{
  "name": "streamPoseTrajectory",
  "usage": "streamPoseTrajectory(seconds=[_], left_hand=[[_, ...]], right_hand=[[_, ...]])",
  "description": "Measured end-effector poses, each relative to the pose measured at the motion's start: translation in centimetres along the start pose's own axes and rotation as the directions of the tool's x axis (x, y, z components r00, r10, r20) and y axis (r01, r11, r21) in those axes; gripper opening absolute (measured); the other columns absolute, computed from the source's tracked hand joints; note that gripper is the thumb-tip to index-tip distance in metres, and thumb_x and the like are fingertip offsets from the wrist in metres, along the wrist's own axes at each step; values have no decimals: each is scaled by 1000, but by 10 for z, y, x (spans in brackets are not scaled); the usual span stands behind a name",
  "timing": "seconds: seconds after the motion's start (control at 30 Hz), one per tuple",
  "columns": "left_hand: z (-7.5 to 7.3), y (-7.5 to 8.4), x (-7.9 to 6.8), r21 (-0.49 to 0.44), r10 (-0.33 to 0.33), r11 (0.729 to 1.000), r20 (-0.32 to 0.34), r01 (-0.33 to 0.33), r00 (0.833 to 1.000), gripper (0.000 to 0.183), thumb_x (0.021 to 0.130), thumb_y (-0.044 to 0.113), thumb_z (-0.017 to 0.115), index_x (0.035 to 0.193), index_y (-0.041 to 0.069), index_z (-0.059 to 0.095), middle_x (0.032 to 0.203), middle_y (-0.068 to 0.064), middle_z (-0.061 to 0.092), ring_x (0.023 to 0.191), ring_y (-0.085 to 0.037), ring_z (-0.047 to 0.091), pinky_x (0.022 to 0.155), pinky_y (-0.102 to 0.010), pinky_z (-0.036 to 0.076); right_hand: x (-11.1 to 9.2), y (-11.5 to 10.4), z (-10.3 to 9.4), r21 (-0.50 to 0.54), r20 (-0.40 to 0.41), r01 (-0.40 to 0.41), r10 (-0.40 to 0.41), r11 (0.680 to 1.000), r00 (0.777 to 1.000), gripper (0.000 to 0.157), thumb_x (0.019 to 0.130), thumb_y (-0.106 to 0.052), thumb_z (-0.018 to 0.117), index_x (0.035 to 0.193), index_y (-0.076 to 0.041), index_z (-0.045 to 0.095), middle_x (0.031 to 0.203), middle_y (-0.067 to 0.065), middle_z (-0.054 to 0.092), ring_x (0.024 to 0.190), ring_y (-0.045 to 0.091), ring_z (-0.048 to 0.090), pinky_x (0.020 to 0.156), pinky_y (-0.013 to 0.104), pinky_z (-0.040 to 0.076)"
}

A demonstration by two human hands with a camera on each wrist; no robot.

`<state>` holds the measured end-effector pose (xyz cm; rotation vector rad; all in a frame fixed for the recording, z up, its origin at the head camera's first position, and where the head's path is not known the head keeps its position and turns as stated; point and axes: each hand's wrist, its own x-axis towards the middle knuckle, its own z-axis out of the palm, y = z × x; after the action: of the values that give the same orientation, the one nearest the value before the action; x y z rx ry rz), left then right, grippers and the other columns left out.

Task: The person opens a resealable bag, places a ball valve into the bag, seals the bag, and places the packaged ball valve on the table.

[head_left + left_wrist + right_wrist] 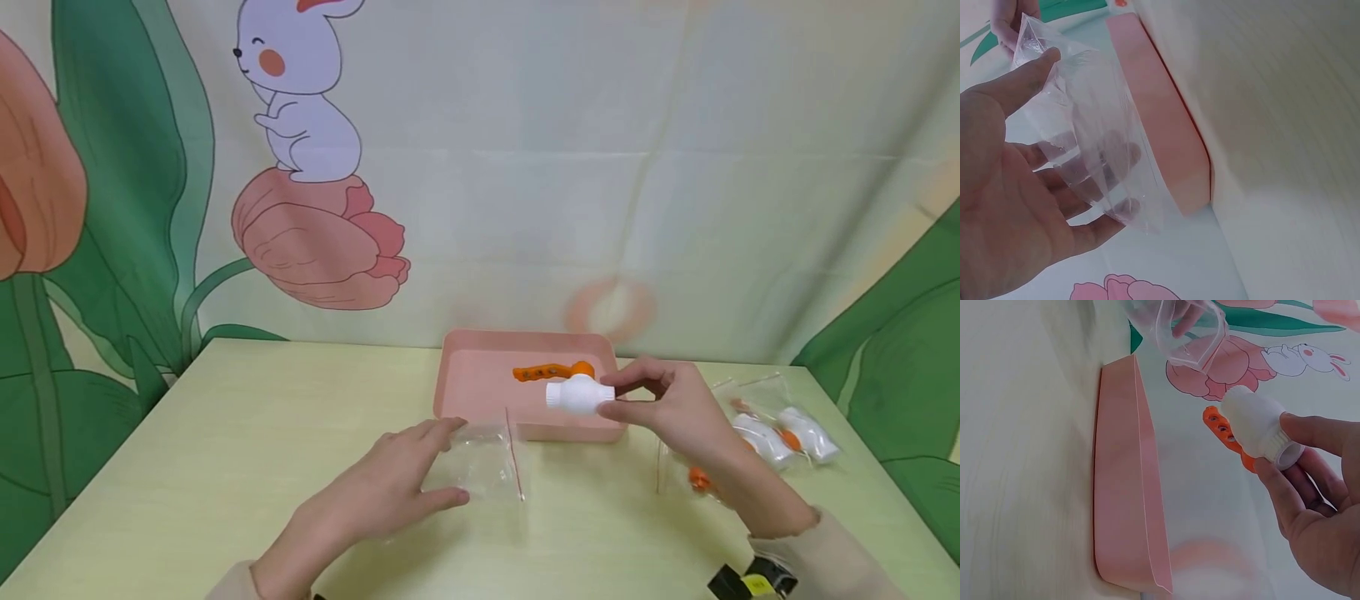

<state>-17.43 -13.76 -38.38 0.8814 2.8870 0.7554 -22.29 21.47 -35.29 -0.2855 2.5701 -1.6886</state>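
Pinched between my right thumb and fingers, a white plastic ball valve (579,395) is held over the pink tray; its orange lever handle (542,372) points left. My right hand (678,408) grips one ribbed end, and the right wrist view shows the valve's round opening (1288,455). A clear zip bag (483,462) with a red seal line is held up in front of the tray by my left hand (390,479). The left thumb lies on one side of the bag, and the other fingers show through the film (1085,125).
The pink tray (480,383) stands at the back of the pale table (300,417), by a printed curtain (510,167). On the right, beyond my right forearm, lie several clear bags (810,433) holding white and orange parts.
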Motion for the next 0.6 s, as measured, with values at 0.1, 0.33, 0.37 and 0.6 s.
streamPoseTrajectory(seconds=[0.1,0.33,0.37,0.6], left_hand=[[-1,-4,2,-3,4,1000,-16,-4,1000,70,93,38,77,150,11,45,128,-6,63,114,-24,63,101,-53,46],[-3,-11,4,-26,4,1000,-41,-5,999,71,93,36,78,149,9,45,126,-10,65,112,-28,65,98,-50,50],[-3,-11,4,-27,5,1000,-42,-6,999,71,93,36,78,150,9,45,127,-11,64,112,-29,65,98,-49,50],[-4,-10,6,-43,10,999,-49,-12,999,73,94,35,77,151,6,43,131,-14,63,114,-30,64,100,-50,50]], right_hand=[[-6,-2,-2,-1,14,-8,8,1000,1000,34,79,-30,91,107,-14,78,109,7,73,107,27,65,81,36,56],[-17,-4,-4,25,55,3,-4,1000,998,32,81,-26,90,105,-12,76,112,7,72,104,30,66,81,37,58],[-18,-4,-4,33,62,5,-7,999,998,32,81,-25,90,105,-11,76,112,8,72,104,31,66,81,37,59],[-27,-6,-3,125,153,72,-91,989,984,28,81,-14,88,105,-6,75,112,14,71,97,36,70,83,41,60]])
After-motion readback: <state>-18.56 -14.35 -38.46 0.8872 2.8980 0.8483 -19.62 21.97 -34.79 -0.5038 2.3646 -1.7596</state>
